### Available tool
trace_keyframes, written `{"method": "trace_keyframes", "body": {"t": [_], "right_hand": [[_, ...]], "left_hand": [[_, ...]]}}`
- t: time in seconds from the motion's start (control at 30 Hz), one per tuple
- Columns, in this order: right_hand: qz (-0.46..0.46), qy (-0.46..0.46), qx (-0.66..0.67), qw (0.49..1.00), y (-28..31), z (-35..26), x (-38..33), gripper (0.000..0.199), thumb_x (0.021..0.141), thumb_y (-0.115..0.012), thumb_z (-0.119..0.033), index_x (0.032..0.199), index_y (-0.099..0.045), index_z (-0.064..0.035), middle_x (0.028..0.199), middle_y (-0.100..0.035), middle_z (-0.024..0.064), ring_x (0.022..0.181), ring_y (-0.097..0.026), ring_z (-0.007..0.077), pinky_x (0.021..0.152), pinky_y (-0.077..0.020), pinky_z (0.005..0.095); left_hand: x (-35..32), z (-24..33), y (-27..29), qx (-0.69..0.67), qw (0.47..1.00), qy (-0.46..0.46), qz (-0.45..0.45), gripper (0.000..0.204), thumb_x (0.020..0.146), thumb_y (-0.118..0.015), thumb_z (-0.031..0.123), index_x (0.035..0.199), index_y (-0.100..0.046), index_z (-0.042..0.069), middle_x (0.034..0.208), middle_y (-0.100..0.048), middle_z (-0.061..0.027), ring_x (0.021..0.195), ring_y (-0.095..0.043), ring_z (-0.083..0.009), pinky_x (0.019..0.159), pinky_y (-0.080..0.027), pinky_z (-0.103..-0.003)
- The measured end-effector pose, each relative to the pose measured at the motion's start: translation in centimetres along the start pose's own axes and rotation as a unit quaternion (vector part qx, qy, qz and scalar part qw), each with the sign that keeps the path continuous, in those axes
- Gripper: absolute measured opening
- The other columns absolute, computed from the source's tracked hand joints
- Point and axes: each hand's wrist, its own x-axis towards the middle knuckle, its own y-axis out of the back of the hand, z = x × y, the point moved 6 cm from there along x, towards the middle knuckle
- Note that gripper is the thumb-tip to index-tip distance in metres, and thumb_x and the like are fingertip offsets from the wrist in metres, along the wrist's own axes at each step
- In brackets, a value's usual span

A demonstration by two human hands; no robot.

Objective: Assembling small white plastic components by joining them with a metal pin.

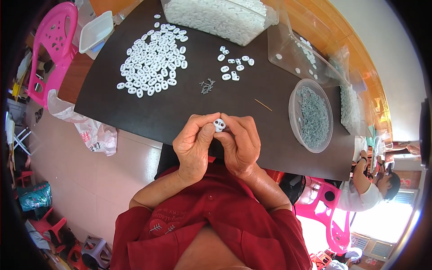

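Dark table [166, 108], tub [294, 111] of screws [313, 117], bin [271, 19] of white pieces [216, 15], both grips [192, 146] [241, 143] around fitting [219, 125]

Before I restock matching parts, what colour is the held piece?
The piece is white; see the head view.

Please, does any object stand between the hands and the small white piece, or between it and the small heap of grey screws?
Nothing visible: the left hand and right hand hold the white piece in their fingertips. Toward the heap of grey screws, only fingertips intervene; the thin stick lies off to the right.
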Motion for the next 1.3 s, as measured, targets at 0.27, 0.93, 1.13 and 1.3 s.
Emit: {"method": "trace_keyframes", "body": {"t": [0.27, 0.93, 1.13, 1.3], "right_hand": [[-0.028, -0.044, 0.027, 0.998, 0.4, 0.5, 0.1, 0.028, 0.075, -0.071, -0.005, 0.099, -0.062, 0.004, 0.089, -0.06, 0.011, 0.072, -0.056, 0.0188, 0.061, -0.0469, 0.0263], [0.042, -0.008, -0.038, 0.998, -0.1, -0.3, -0.5, 0.026, 0.083, -0.065, -0.019, 0.098, -0.06, 0.001, 0.088, -0.059, 0.012, 0.074, -0.054, 0.0233, 0.063, -0.0452, 0.0306], [0.057, -0.008, -0.036, 0.998, -0.2, -0.4, -0.5, 0.024, 0.083, -0.065, -0.018, 0.098, -0.06, 0.0008, 0.089, -0.06, 0.0121, 0.076, -0.054, 0.0238, 0.065, -0.0452, 0.0317], [0.056, 0.002, -0.042, 0.998, -0.2, -0.4, -0.6, 0.023, 0.083, -0.065, -0.016, 0.097, -0.06, 0.0008, 0.088, -0.06, 0.012, 0.076, -0.054, 0.024, 0.066, -0.0453, 0.0314]], "left_hand": [[0.2, 0.5, -0.1, 0.039, 0.999, -0.012, -0.019, 0.018, 0.092, -0.054, 0.004, 0.107, -0.061, -0.003, 0.091, -0.055, -0.0024, 0.08, -0.05, -0.0064, 0.072, -0.042, -0.019], [0.0, 0.6, -0.4, 0.026, 0.999, -0.034, -0.013, 0.021, 0.092, -0.055, 0.01, 0.107, -0.061, -0.003, 0.094, -0.057, -0.0048, 0.082, -0.051, -0.0085, 0.072, -0.042, -0.02], [-0.1, 0.2, -0.5, 0.006, 0.999, -0.033, 0.003, 0.019, 0.093, -0.054, 0.011, 0.104, -0.06, -0.003, 0.093, -0.057, -0.0051, 0.083, -0.052, -0.0086, 0.073, -0.043, -0.02], [-0.3, -0.2, -0.5, -0.037, 0.999, -0.016, 0.0, 0.018, 0.093, -0.053, 0.011, 0.104, -0.057, -0.004, 0.093, -0.057, -0.0057, 0.083, -0.052, -0.0086, 0.074, -0.043, -0.021]]}}
